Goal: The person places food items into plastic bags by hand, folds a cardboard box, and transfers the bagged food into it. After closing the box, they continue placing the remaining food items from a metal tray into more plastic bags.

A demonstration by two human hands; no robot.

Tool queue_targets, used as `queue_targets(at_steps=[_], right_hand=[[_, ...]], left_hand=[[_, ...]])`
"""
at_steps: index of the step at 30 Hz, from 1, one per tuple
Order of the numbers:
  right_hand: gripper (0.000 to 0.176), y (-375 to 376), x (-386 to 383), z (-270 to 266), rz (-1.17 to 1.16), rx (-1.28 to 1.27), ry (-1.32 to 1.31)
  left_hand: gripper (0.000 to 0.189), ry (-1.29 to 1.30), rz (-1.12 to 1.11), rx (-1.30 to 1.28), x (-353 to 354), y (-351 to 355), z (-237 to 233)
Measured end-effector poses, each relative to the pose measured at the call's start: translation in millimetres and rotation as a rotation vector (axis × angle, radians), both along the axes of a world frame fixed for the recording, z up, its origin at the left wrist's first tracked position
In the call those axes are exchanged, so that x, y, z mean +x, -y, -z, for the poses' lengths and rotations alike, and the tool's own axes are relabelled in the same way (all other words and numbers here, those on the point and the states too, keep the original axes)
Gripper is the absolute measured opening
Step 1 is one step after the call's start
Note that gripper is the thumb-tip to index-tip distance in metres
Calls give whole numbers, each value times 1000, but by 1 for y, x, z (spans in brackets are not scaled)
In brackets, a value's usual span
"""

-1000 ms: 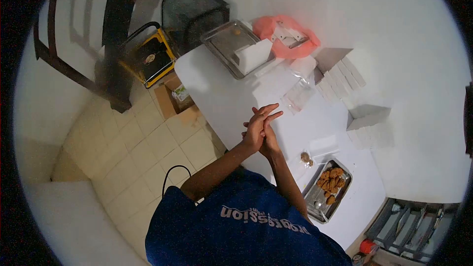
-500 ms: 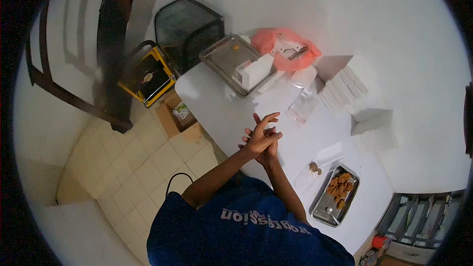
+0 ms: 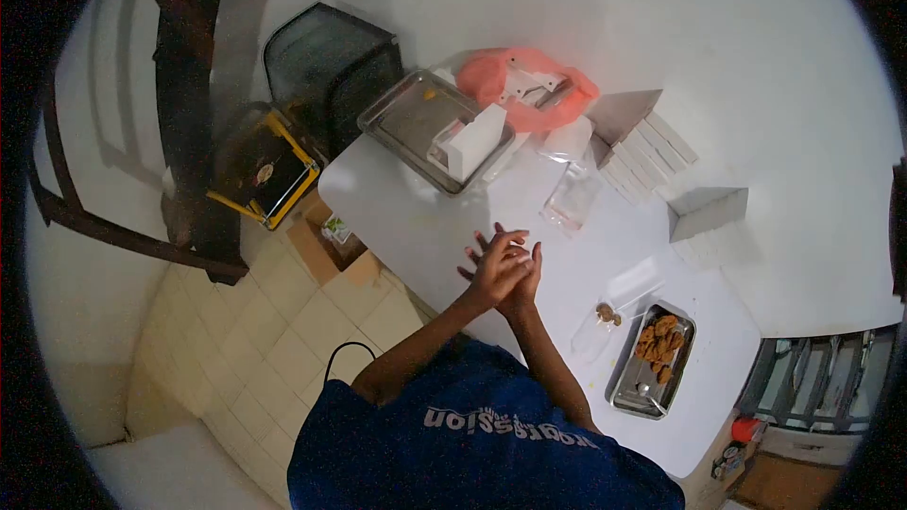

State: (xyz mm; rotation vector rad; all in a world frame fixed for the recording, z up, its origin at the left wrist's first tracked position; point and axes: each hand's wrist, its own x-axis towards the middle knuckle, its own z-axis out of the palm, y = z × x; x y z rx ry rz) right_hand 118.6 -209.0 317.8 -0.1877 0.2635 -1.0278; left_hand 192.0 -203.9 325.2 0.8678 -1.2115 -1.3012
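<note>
My left hand (image 3: 493,276) lies across my right hand (image 3: 525,291), palm to palm, over the white table. The left fingers reach over the right hand, loosely bent and slightly apart. Behind the left hand, the spread fingertips of my right hand stick out on the left side, and its thumb points up. No object shows in either hand, though the space between the palms is hidden. To the right of the hands, a clear plastic bag with brown pieces (image 3: 607,314) lies beside a steel tray (image 3: 619,403) of browned food pieces (image 3: 659,344).
A larger metal tray (image 3: 397,137) with a white box (image 3: 475,144) stands at the back left, next to a pink plastic bag (image 3: 484,77). Clear packets (image 3: 573,196) and white boxes (image 3: 652,153) line the wall side. A cardboard box (image 3: 312,244) sits on the floor at left.
My hands have shifted against each other, with the left fingers now drawn in closer over the right hand. The view has turned slightly; the trays and bags stay in place.
</note>
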Motion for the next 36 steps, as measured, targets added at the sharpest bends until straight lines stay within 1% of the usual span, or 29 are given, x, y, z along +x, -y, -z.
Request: queue_targets(at_steps=[1,2,4,5,6,8,10,12,13,15,16,17,18,20,21,22,23,24,25,26,28,29,30,32,33,34,36], right_hand=[[79,9,-2,6,44,26,185],[79,15,-9,11,51,28,188],[77,26,-22,2,156,-30,-56],[74,29,-29,-5,165,-48,-106],[74,34,-33,-3,170,-44,-107],[71,44,-39,1,97,-116,-257],[69,51,-44,6,101,-120,-257],[67,64,-47,10,25,-153,-368],[67,71,-45,11,22,-153,-368],[58,85,-38,12,152,-84,-731],[58,99,-43,28,148,-83,-730],[51,119,-55,57,120,-58,-872],[48,133,-56,58,89,-34,-1013],[50,152,-55,61,226,-157,-1020],[45,164,-63,68,151,-242,-978],[45,167,-56,56,146,-242,-978],[44,168,-49,44,204,-350,-931],[49,170,-45,37,263,-455,-883],[64,172,-48,39,148,-500,-876],[64,171,-44,41,147,-499,-881],[69,164,-23,47,224,-416,-886],[77,160,-15,46,205,-436,-925],[75,155,-4,51,212,-542,-1001],[66,161,-6,54,265,-1177,-1414],[58,172,-13,54,212,-1340,-1490],[58,186,-21,57,212,-1342,-1488],[56,221,-31,60,465,-1304,-1689]], left_hand=[[57,478,-24,-325,9,4,-1],[57,479,-16,-325,10,5,-2],[77,1018,170,-534,8,-2,-10],[93,1133,308,-468,7,-4,-11],[93,1131,315,-468,6,-3,-6],[98,1175,329,-529,2,5,6],[99,1166,347,-523,0,12,10],[100,1161,356,-513,-2,19,16],[100,1114,379,-482,-2,22,20],[101,1067,401,-446,0,28,26],[96,928,444,-390,3,30,28],[91,789,484,-333,7,33,30],[91,790,482,-329,12,37,25],[71,884,691,89,22,43,15],[42,891,464,-125,25,38,33],[42,890,460,-122,27,38,36],[30,735,346,79,29,40,39],[23,574,232,273,30,44,43],[20,516,111,346,28,51,50],[20,512,114,348,25,60,57],[23,211,-261,140,19,84,61],[35,160,-296,195,18,95,58],[35,156,-293,196,16,103,62],[50,-947,-90,708,11,120,67],[63,-753,-59,642,5,118,59],[63,-753,-61,641,6,115,48],[66,-281,58,429,18,113,31]])
